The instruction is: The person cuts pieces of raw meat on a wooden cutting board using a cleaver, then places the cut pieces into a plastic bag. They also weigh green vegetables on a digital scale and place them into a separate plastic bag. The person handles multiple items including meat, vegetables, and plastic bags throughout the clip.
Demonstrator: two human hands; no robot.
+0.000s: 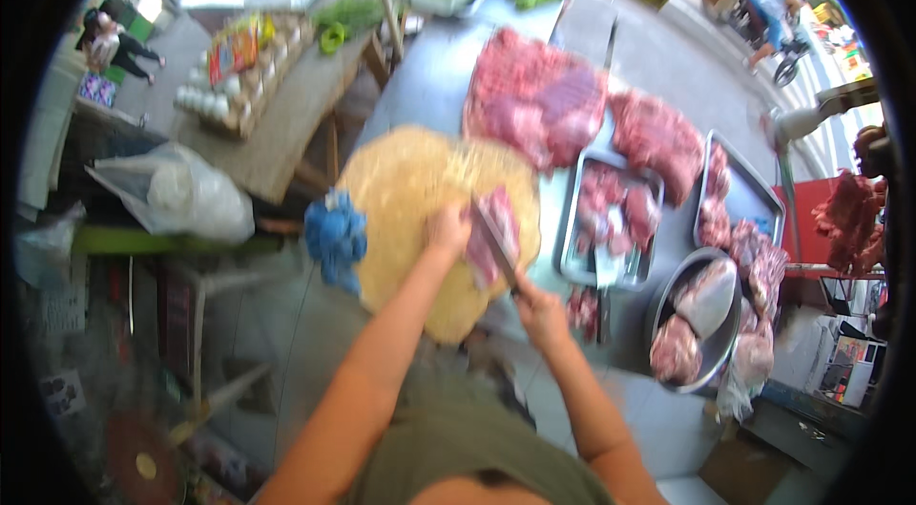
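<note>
On the round wooden chopping block [401,176] lies a piece of raw meat [503,211], pink with pale fat. My left hand [448,231] is at the meat's left side, fingers curled against it; their tips are blurred. A knife [493,236] with a long blade is in my right hand [541,316], its handle wrapped by my closed fingers. The blade slants across the meat, with its tip close to my left fingers. How deep it cuts, I cannot tell. A bunched blue cloth or bag [336,236] rests at the block's left edge.
Large slabs of raw meat [534,99] lie beyond the block. Rightward are a metal tray of meat pieces [569,252], another dark-handled knife [603,314] and a metal bowl [718,376] with big cuts. Eggs [205,99] and a white plastic bag [186,195] are at left.
</note>
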